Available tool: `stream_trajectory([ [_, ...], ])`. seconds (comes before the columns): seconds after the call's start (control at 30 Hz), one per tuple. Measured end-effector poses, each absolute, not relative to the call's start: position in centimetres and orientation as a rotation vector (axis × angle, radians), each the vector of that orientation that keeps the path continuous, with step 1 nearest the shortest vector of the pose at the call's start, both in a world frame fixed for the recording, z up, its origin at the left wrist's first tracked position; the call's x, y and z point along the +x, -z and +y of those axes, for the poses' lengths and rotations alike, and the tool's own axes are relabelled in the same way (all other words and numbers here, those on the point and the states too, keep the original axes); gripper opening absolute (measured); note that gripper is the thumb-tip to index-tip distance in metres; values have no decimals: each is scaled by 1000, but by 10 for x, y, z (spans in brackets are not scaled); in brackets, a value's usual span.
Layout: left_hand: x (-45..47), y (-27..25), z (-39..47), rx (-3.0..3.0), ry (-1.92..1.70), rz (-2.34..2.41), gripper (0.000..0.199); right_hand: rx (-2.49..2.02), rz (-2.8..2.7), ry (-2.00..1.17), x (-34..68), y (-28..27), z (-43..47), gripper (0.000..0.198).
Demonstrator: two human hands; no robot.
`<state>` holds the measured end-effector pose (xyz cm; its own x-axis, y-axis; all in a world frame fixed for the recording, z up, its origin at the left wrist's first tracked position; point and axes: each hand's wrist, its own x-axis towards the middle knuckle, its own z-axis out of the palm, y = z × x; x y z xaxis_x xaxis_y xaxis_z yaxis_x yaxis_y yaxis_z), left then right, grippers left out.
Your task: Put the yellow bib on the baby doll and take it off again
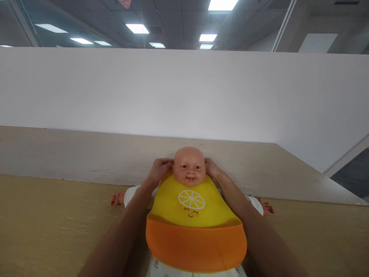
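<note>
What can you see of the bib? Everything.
The bib looks smooth and rubbery: yellow above, with an orange pocket along the bottom. A white citrus slice and a small dark smiling face mark the yellow. It covers the front of the doll, printed side out. The left hand and right hand flank its neck end; any grip or fastening there is hidden.

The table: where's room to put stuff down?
Bare yellow tabletop lies either side of the doll, past its outstretched arms. More bare room is on the pale strip, before the white wall. The middle's crowded: the bib on the doll, left hand and right hand beside its head.
</note>
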<state>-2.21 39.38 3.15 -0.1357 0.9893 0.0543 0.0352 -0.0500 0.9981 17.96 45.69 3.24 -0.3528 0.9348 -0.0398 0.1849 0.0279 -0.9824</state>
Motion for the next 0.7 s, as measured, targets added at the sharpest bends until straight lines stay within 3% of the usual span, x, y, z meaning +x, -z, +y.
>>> stream_trajectory([
  [0.07, -23, -32, 394, 1163, -1350, 1327, 25, -1092, -1583, -1488, 186, -30, 463, 12],
  [0.23, -19, -36, 389, 1035, -1311, 1223, 26, -993, -1531, -1603, 198, -32, 467, 19],
  [0.47, -17, -37, 386, 922, -1285, 1160, 33, -1238, -1838, -1088, 192, -43, 473, 21],
  [0.7, -20, -34, 385, 857, -1236, 1005, 42, -1421, -1852, -872, 193, -40, 476, 21],
])
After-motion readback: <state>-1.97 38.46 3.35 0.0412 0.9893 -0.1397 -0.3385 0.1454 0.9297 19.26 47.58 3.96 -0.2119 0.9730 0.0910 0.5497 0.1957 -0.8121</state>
